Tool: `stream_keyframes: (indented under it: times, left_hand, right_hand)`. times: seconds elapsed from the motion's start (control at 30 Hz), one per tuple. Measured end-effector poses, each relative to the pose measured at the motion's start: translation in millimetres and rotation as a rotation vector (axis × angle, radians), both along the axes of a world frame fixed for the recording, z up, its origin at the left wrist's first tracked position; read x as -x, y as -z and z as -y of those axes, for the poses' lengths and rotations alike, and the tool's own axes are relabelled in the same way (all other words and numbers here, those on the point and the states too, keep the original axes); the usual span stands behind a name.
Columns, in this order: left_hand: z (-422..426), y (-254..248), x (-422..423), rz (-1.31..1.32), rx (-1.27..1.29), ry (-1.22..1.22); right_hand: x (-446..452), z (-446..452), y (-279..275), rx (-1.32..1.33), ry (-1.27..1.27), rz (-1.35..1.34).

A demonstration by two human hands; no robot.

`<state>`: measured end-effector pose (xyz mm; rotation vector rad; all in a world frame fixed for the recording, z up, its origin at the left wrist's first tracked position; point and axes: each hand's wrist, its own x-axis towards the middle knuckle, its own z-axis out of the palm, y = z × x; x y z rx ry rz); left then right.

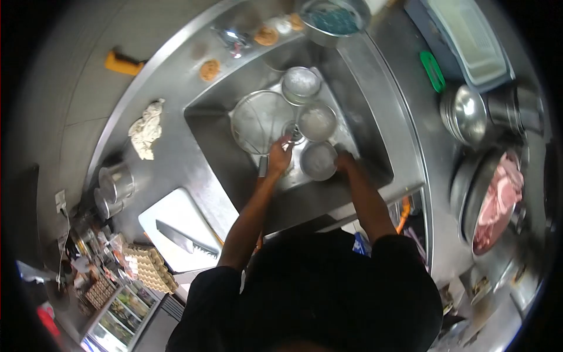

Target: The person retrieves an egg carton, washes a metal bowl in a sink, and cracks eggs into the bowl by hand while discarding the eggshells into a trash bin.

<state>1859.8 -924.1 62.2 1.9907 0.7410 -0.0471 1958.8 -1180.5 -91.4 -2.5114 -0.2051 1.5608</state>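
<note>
Steel sink (210,132): R hand (344,161) pinches near bowl (318,161) by its right rim; L hand (279,157) curled, can't tell on what. Wet rim could slip, prob. knocking middle bowl (317,121).

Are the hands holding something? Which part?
The right hand seems to hold the nearest metal container by its right edge; whether the left hand holds anything is unclear.

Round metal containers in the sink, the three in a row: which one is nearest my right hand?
The near container, lowest in the head view, right at your right hand. The middle container and far container sit farther from that hand.
</note>
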Motion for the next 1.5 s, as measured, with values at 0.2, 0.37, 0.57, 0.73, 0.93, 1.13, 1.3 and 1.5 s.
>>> stream_keyframes:
  times: [0.2,0.37,0.57,0.73,0.93,1.13,1.3,1.5]
  left_hand:
    - [-98,-152,-175,0.613,-0.867,0.079]
    - [-124,-132,-233,0.448,-0.779,0.089]
    - [-108,-142,-215,0.575,-0.788,0.122]
    - [-64,-141,-156,0.485,-0.652,0.028]
    - [-42,-84,-129,0.170,0.075,-0.178]
    - [-67,-63,-140,-0.096,0.550,-0.205]
    - [-69,-29,-146,-0.051,0.323,-0.272]
    - [-15,-21,-139,-0.148,0.484,-0.131]
  right_hand:
    - [-27,-54,-167,-0.002,-0.153,0.159]
    - [-65,-18,-196,-0.626,0.298,0.058]
    - [-81,-48,-217,-1.116,0.835,-0.077]
    - [-93,-94,-184,-1.283,1.173,-0.157]
    - [-115,-102,-178,-1.213,0.944,-0.229]
    - [-122,-92,-179,-1.197,1.031,-0.391]
    - [-97,-67,-18,-0.532,0.596,0.570]
    - [-25,-63,-30,-0.260,0.692,0.058]
